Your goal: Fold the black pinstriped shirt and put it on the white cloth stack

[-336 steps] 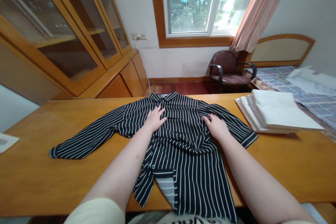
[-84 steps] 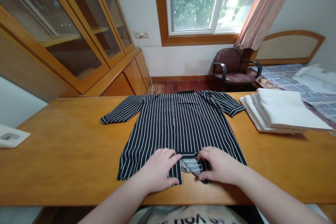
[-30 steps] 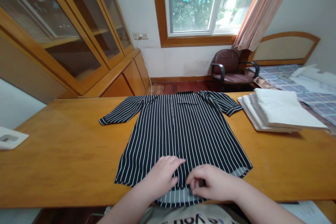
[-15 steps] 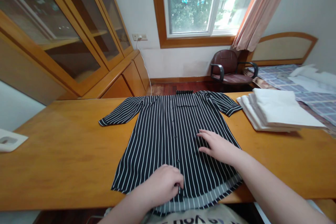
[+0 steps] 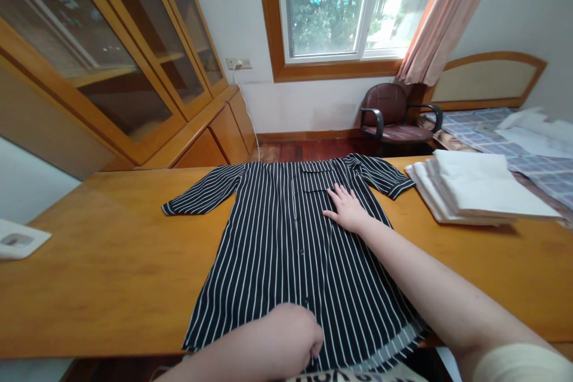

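Probably soft and light, the shirt (image 5: 264, 239) lay on the table (image 5: 111, 274); the left hand (image 5: 293, 334) pinched it at six o'clock, a sensible hold; the right hand (image 5: 348, 209), fingers spread, rested at one.

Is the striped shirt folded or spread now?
Spread: the striped shirt lies mostly flat on the table, its front showing, with both sleeves out to the sides.

To your right a white stack (image 5: 474, 188) sits on the table (image 5: 111, 280); at your far left edge is a white object (image 5: 33, 243). Ahead you have a window (image 5: 326, 18), curtain (image 5: 450, 18), chair (image 5: 385, 104) and bed (image 5: 478, 123); on your left, a cabinet (image 5: 138, 51), with a cord (image 5: 248, 106) hanging from the socket (image 5: 231, 63) near it.
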Action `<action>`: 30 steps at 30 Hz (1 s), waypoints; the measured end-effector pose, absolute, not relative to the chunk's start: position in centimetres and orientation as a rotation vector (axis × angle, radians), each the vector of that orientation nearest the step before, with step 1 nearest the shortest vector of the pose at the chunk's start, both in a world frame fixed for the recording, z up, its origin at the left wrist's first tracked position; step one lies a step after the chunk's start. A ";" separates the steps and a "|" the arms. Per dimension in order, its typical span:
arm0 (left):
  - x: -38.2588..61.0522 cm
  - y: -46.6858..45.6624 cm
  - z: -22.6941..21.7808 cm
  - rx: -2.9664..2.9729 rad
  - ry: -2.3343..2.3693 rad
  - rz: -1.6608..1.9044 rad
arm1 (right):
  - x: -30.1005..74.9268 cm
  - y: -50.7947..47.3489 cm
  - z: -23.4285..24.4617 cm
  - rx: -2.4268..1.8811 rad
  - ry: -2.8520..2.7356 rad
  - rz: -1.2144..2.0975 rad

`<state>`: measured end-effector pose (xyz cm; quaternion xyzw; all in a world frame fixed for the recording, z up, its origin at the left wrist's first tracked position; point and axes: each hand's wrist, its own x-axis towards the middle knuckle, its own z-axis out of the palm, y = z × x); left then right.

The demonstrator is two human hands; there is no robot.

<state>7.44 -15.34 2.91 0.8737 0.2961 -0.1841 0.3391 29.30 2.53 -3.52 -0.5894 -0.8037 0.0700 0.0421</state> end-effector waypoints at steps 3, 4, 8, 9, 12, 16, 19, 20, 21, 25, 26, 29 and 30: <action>7.0 -14.4 5.3 2.296 0.721 -0.469 | 29.7 2.2 -3.8 -1.829 -2.466 0.232; 6.8 -13.7 6.3 2.292 0.724 -0.432 | 29.8 2.0 -3.9 -1.830 -2.471 0.235; 6.0 -8.2 8.6 2.294 0.961 -0.212 | 30.0 1.0 -4.0 -1.828 -2.473 0.227; 5.8 -6.3 8.4 2.309 1.051 -0.154 | 30.1 0.8 -4.0 -1.833 -2.461 0.219; 5.2 -0.6 5.9 2.396 1.420 0.114 | 30.1 0.6 -4.1 -1.877 -2.394 0.199; 4.0 3.6 0.6 2.474 1.822 0.267 | 30.1 0.6 -4.2 -1.938 -2.336 0.193; 3.5 3.7 -2.2 2.436 1.934 0.185 | 30.1 0.7 -4.4 -1.977 -2.331 0.193; 3.4 3.5 -2.7 2.413 1.955 0.145 | 30.2 0.7 -4.5 -1.986 -2.332 0.191; 3.3 3.2 -3.1 2.385 1.975 0.103 | 30.2 0.7 -4.6 -1.992 -2.335 0.188; 3.1 1.9 -3.4 2.273 2.046 -0.026 | 30.3 0.4 -4.6 -2.006 -2.336 0.178; 3.1 1.7 -3.4 2.260 2.054 -0.035 | 30.3 0.2 -4.5 -2.007 -2.339 0.187; 3.1 0.9 -3.4 2.246 2.060 -0.028 | 30.3 -0.5 -4.0 -2.012 -2.356 0.232; 3.2 0.6 -3.4 2.242 2.059 -0.025 | 30.3 -0.7 -3.9 -2.016 -2.359 0.244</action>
